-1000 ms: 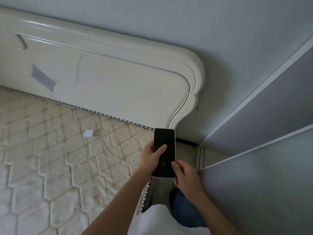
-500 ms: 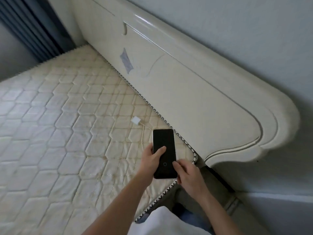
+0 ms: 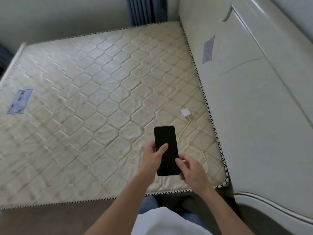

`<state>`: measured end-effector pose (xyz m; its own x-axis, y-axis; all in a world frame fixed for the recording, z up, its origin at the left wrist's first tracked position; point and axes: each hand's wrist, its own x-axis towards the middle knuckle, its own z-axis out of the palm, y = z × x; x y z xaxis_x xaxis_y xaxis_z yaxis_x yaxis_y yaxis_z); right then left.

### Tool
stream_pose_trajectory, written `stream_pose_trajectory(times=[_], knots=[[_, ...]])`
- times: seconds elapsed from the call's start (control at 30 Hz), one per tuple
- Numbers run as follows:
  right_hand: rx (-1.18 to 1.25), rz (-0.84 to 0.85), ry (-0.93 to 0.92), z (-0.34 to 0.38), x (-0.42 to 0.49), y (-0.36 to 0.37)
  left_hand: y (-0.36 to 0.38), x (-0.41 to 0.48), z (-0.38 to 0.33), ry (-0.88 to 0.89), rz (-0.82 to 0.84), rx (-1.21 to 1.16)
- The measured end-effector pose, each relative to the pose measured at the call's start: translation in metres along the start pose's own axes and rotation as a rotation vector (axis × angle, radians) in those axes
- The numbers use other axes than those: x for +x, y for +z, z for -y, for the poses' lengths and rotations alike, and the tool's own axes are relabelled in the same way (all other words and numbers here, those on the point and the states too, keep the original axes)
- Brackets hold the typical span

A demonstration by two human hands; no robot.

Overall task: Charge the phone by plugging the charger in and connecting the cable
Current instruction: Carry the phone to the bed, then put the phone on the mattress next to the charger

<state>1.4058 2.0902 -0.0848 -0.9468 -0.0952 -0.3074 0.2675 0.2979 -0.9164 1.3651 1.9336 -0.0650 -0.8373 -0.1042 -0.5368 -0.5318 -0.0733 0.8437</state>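
Note:
I hold a phone point(image 3: 167, 146) with a dark screen and pale edge upright over the mattress. My left hand point(image 3: 153, 158) grips its left side, thumb lying across the screen. My right hand point(image 3: 192, 172) touches the phone's lower right edge, with thumb and fingers on that corner. A small white charger block point(image 3: 185, 112) lies on the mattress beyond the phone, near the headboard. Its white cable point(image 3: 200, 145) loops from the block toward my right hand; the cable's end is hidden behind that hand.
A bare quilted cream mattress point(image 3: 94, 102) fills the view, with a blue label point(image 3: 20, 101) at its left. The white headboard point(image 3: 254, 92) runs along the right. Blue curtains point(image 3: 145, 10) hang at the far end. No socket shows.
The view has swung left, from the headboard corner and wall to the whole mattress. Both hands stay on the phone in the same hold, and the charger has not moved.

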Motion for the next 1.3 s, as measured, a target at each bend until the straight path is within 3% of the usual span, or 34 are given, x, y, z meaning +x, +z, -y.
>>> stream_pose_trajectory(times=[0.37, 0.87, 1.1, 1.3], knots=[[-0.026, 0.090, 0.135, -0.054, 0.077, 0.055, -0.042, 0.091, 0.057, -0.150, -0.031, -0.058], [0.009, 0.061, 0.345, -0.268, 0.217, 0.109, -0.040, 0.317, 0.225, -0.292, 0.128, 0.120], [-0.117, -0.085, 0.406, -0.320, 0.277, 0.118, -0.027, 0.402, 0.251, -0.208, 0.146, 0.239], [-0.414, -0.107, 0.277, -0.324, 0.273, 0.115, -0.025, 0.421, 0.254, -0.197, 0.090, 0.394]])
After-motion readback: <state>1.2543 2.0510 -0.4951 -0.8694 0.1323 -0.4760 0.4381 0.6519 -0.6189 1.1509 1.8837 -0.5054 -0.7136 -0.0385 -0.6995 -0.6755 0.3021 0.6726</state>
